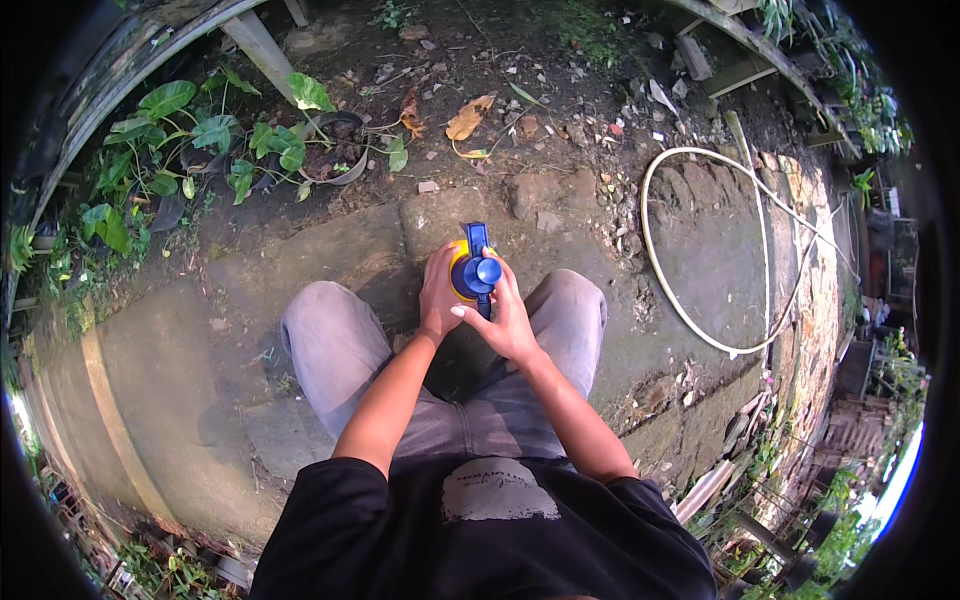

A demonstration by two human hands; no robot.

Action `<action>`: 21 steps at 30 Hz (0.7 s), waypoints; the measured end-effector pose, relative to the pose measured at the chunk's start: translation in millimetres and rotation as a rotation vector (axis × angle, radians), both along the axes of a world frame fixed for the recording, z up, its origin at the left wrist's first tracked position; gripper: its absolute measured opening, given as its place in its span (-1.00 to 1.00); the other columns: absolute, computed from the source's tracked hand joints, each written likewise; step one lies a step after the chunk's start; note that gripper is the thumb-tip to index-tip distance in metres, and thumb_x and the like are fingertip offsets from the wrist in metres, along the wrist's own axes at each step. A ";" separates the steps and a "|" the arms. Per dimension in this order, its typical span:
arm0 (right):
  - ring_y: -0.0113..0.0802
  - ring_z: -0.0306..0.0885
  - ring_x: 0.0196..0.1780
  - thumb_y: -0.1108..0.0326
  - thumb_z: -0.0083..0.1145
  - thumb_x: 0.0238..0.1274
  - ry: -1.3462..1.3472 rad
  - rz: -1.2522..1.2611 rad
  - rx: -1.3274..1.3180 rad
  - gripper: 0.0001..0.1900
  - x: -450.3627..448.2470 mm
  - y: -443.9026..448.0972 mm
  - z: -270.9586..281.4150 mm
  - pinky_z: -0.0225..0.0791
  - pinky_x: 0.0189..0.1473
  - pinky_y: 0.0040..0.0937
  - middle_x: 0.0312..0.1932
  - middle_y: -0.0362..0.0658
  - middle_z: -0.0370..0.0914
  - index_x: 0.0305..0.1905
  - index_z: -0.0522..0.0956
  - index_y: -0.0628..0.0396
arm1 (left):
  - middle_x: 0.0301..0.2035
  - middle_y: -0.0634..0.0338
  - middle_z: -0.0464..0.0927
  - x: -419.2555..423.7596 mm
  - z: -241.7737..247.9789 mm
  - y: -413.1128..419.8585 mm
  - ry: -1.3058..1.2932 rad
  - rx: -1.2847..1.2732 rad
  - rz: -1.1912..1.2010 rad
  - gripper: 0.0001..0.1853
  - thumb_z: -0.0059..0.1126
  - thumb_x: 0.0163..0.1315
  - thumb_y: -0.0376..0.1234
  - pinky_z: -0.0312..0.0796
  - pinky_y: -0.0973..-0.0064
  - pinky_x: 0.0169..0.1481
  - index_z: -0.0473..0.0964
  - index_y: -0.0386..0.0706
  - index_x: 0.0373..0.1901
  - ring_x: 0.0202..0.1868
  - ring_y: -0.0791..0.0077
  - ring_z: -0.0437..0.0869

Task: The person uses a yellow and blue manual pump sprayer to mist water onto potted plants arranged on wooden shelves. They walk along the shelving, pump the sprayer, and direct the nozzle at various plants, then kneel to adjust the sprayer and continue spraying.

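A hand pump sprayer with a blue head and a yellow body is between my knees, seen from above. Its round blue pump knob faces up, and a blue arm of the head points away from me. My left hand wraps the left side of the yellow body. Around the right side of the head curls my right hand, its thumb near the blue part that points towards me. The lower body of the sprayer is hidden under the head and hands.
Stone slabs pave the ground. Potted plants with broad leaves stand far left. A pale hose lies looped on the right. Dry leaves and small rubble are scattered ahead, between wooden frames on both sides.
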State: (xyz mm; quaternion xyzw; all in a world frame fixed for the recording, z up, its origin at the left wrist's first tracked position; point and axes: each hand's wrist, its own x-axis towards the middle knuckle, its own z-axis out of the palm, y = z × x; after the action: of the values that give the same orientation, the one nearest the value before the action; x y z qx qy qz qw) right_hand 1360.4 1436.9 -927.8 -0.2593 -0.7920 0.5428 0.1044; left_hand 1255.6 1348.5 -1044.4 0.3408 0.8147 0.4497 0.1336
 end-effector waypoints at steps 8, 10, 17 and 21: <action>0.09 0.45 0.21 0.46 0.17 0.17 -0.101 -0.542 0.534 -0.46 7.5 80.6 7.2 0.32 0.27 -0.16 0.20 0.15 0.41 0.29 0.36 0.09 | 0.22 -0.11 0.29 3.0 -6.5 -0.7 0.084 0.228 0.006 0.22 0.69 -0.45 -0.07 0.22 0.10 0.38 0.13 -0.17 0.32 0.30 -0.05 0.29; 0.02 0.32 0.35 0.37 0.10 0.31 -0.025 -0.522 0.018 -0.37 2.6 40.0 -6.3 0.44 0.10 -0.18 0.40 0.09 0.21 0.44 0.16 0.05 | 0.20 -0.10 0.30 4.7 -1.6 -1.2 0.096 0.261 -0.027 0.06 0.60 -0.27 -0.06 0.20 0.04 0.37 0.19 -0.16 0.30 0.31 -0.09 0.25; 0.02 0.13 0.48 0.12 0.35 0.06 -0.077 -0.601 0.063 -0.20 -65.4 -24.8 -0.7 0.22 0.33 -0.15 0.55 0.17 -0.37 0.38 0.24 0.12 | 0.21 -0.21 0.22 4.9 -39.8 4.3 0.174 0.129 0.028 -0.08 0.48 -0.11 -0.17 0.17 -0.03 0.38 0.18 -0.26 0.28 0.31 -0.22 0.23; 0.05 0.40 0.28 0.38 0.24 -0.16 0.101 -0.329 0.027 -0.38 -58.9 14.3 -11.3 0.33 0.21 -0.09 0.30 0.04 0.35 0.18 0.45 0.08 | 0.23 -0.22 0.21 -3.9 -14.1 4.6 0.236 0.092 -0.084 -0.10 0.46 -0.11 -0.22 0.17 -0.01 0.39 0.17 -0.24 0.29 0.31 -0.24 0.24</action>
State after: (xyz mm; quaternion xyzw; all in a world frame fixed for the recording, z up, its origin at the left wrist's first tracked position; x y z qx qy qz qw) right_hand 1301.6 1451.2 -939.1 -0.3563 -0.7399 0.5200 0.2349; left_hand 1251.7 1353.1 -1058.5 0.4307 0.7883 0.4375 0.0398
